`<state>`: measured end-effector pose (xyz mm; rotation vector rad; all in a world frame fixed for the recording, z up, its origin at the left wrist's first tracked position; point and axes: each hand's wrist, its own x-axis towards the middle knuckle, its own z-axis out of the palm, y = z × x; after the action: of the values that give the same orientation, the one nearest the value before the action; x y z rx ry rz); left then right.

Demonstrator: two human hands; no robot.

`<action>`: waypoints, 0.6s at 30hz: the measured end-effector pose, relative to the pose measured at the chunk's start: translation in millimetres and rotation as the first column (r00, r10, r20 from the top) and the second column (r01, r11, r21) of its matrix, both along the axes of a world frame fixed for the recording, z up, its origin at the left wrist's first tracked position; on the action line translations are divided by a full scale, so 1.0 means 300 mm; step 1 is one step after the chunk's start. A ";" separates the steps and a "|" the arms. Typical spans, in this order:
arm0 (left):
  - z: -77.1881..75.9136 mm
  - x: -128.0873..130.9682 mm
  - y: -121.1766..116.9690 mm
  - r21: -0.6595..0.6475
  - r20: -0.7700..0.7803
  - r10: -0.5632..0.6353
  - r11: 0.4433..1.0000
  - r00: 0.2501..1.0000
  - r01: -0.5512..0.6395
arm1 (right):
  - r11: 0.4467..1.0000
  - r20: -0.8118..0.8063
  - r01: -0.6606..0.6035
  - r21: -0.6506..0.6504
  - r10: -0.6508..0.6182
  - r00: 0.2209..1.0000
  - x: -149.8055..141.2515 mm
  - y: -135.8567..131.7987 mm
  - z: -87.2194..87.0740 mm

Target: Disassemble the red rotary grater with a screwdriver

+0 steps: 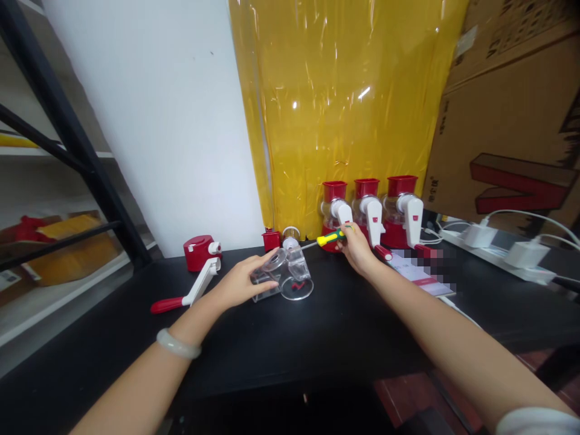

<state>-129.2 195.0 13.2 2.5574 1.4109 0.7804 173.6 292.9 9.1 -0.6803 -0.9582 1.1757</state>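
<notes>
My left hand [248, 279] grips a clear plastic grater body [296, 287] from its left side, thumb and fingers around it, just above the black table. In my right hand [356, 246] is a screwdriver [333, 236] with a yellow and green handle. Its shaft points left, with the tip at the clear body's upper part; whether it touches cannot be made out. Behind the body are a metal grating drum [290, 234] and a small red part [271, 239]. To the left lie a red base [198, 254] and a white crank [202, 284] with a red handle.
Several things line the black table [290, 350]: three red-and-white rotary graters [369, 211] at the back, a phone-like device [421, 272] with a cable, and a white power strip [498, 257] at right. A large cardboard box [507, 121] stands behind; shelving [67, 157] is at left.
</notes>
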 end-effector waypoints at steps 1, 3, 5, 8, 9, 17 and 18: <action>-0.001 0.000 0.001 0.001 0.001 -0.002 1.000 1.000 0.002 | 1.000 0.000 0.000 -0.002 0.000 1.000 0.000 0.001 0.000; -0.003 -0.001 0.003 0.003 0.004 -0.008 1.000 1.000 0.008 | 1.000 0.002 0.001 -0.012 -0.001 1.000 0.001 0.004 0.000; -0.004 -0.001 0.005 0.000 0.005 -0.009 1.000 1.000 0.009 | 1.000 0.006 -0.006 -0.021 0.006 1.000 0.002 0.006 -0.002; -0.004 -0.001 0.005 -0.001 0.006 -0.008 1.000 1.000 0.008 | 1.000 0.012 -0.013 -0.017 0.013 1.000 0.003 0.009 -0.006; -0.004 -0.001 0.005 0.002 0.005 -0.009 1.000 1.000 0.009 | 1.000 0.014 -0.012 -0.011 0.012 1.000 0.003 0.009 -0.007; -0.002 0.000 0.004 0.002 0.006 -0.017 1.000 1.000 0.017 | 0.999 0.033 0.040 0.009 -0.041 0.999 -0.003 0.019 -0.018; -0.001 0.001 0.004 0.004 0.006 -0.019 1.000 1.000 0.019 | 0.999 0.033 0.045 0.006 -0.045 0.998 -0.003 0.020 -0.019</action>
<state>-129.0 196.1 12.9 2.5656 1.3827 0.7881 172.6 298.8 3.4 -0.7152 -0.9689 1.1247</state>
